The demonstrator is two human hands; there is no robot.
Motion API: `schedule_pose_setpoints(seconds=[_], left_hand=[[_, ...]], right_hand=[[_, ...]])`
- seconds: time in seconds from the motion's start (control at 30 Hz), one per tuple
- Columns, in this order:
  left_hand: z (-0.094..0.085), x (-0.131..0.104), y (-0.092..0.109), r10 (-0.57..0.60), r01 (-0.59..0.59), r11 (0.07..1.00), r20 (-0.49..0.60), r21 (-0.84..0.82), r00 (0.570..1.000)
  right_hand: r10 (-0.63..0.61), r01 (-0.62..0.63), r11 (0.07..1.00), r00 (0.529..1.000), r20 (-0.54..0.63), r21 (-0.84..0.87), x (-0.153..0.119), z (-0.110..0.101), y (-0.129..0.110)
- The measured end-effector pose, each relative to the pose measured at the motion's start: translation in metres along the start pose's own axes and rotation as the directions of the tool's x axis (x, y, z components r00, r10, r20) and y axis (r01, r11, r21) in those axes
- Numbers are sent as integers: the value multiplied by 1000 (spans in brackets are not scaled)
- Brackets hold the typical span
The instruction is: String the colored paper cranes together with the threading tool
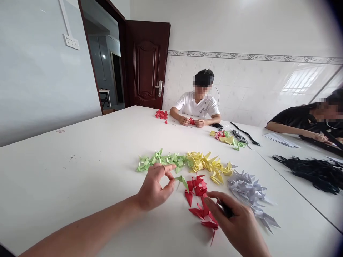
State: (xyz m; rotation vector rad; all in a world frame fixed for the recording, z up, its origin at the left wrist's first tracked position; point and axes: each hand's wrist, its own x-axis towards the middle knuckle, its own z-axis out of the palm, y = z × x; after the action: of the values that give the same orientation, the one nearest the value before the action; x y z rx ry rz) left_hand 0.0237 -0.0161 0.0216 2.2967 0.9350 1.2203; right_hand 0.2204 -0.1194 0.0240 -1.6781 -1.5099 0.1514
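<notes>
Fingers of the left hand pinch one end of a light green folded-paper crane between thumb and forefinger, while another finger stretches out above, clear of the paper. That crane points toward the right hand, beside a loose cluster of red cranes lying between the two hands (its tip overlaps the nearest red wing from this angle, so I can't tell whether they touch). The right hand has its thumb and forefinger drawn close together at the cluster's right edge, with a dark object in the curl of the hand; whether the fingertips also grip a red crane, I can't tell. Beyond the hands, heaps curve across the white table: green cranes at the left, yellow cranes next to them, then pale grey cranes just past the right hand. Farther off lies a small mixed pile, and to the right a tangle of black cords. Across the table a person in a white shirt holds a red piece in both hands, near a red heap; another person in a dark shirt leans over the table at the far right.
</notes>
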Motion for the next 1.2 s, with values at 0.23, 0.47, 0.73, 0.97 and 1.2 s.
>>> schedule_pose_setpoints(seconds=[0.23,0.47,0.73,0.97,1.2], left_hand=[[4,-20,24,48,-4,964,158,-264,986],[7,-22,19,17,166,898,409,-408,913],[12,-19,15,-152,373,797,439,-475,885],[12,-8,0,-440,633,538,455,-556,774],[-7,5,-8,-421,499,631,278,-594,863]], right_hand=[[-132,125,990,985,114,68,-10,9,-7],[-222,211,974,960,172,83,-10,12,0],[-139,116,981,979,150,153,-12,16,2],[25,-26,999,1000,18,41,-1,6,13],[118,-116,990,993,30,-78,3,0,19]])
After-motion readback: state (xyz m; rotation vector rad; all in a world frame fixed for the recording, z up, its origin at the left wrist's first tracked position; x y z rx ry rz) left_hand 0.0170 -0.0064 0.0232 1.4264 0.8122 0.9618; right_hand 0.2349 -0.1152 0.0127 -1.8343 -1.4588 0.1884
